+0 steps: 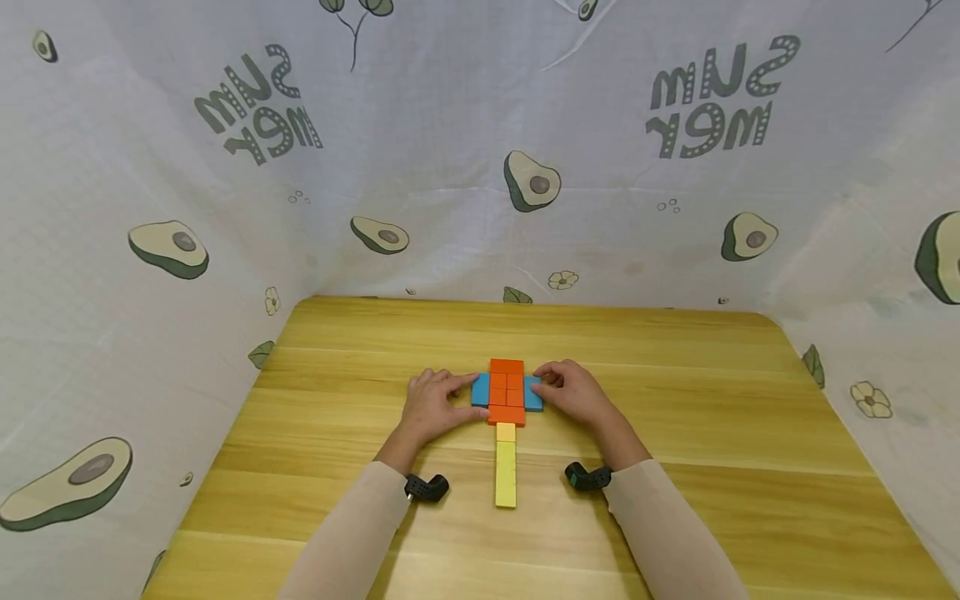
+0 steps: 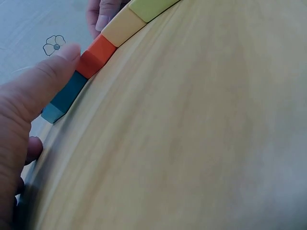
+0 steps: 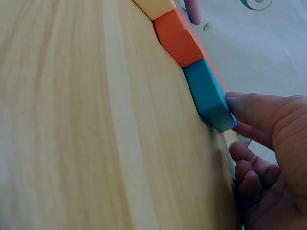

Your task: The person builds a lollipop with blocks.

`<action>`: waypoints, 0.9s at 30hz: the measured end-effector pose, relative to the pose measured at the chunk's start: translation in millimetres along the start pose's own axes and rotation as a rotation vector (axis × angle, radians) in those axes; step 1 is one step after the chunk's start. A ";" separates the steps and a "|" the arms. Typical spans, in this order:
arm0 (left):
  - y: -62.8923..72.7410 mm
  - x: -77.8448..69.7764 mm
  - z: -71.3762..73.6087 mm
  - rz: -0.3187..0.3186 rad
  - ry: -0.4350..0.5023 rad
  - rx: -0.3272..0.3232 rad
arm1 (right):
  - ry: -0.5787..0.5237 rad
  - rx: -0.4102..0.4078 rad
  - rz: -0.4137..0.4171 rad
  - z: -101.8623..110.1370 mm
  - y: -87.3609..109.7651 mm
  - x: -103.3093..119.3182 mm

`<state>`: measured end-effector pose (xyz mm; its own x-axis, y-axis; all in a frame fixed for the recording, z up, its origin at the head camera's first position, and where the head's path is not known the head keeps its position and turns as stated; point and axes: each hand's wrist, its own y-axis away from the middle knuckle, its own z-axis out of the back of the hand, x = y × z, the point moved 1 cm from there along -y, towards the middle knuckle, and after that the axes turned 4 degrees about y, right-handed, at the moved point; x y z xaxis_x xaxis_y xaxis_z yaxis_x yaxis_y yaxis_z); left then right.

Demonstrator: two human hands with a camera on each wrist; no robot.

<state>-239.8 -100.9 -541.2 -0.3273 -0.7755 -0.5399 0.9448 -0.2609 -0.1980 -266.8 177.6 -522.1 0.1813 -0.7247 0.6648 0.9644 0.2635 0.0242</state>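
Note:
Flat wooden blocks lie together on the table. Orange blocks [image 1: 507, 367] form an upright column, with a left blue block [image 1: 480, 392] and a right blue block [image 1: 533, 398] against its sides. Below the column run a small pale yellow block [image 1: 506, 432] and a long yellow-green block [image 1: 506, 475]. My left hand [image 1: 431, 408] spreads thumb and index finger around the left blue block; its thumb tip rests at the lower orange block [image 2: 97, 55]. With thumb and index finger, my right hand [image 1: 579, 395] pinches the outer end of the right blue block [image 3: 206, 93]; its other fingers curl below.
The wooden table [image 1: 337, 350] runs back to a white curtain [image 1: 450, 158] printed with avocados and lettering, which also closes both sides. Black wrist cameras [image 1: 426, 488] sit at both cuffs, close over the table on either side of the long block.

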 end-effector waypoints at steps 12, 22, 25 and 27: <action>-1.9 1.2 -2.5 0.009 -0.010 0.019 | 0.016 -0.006 0.008 -0.4 -1.9 -2.3; -1.8 1.2 -2.5 0.003 -0.017 0.008 | -0.002 -0.013 -0.009 -1.1 -1.4 -1.3; -2.4 0.6 -2.0 -0.003 -0.018 0.003 | 0.002 -0.014 -0.003 -0.9 -1.9 -0.7; -2.4 0.1 -1.6 -0.004 -0.015 0.002 | -0.001 -0.015 -0.004 -0.5 -1.7 -0.4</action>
<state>-242.1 -99.4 -542.1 -0.3311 -0.7827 -0.5270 0.9435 -0.2656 -0.1983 -268.3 177.1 -522.8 0.1775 -0.7251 0.6654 0.9678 0.2511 0.0154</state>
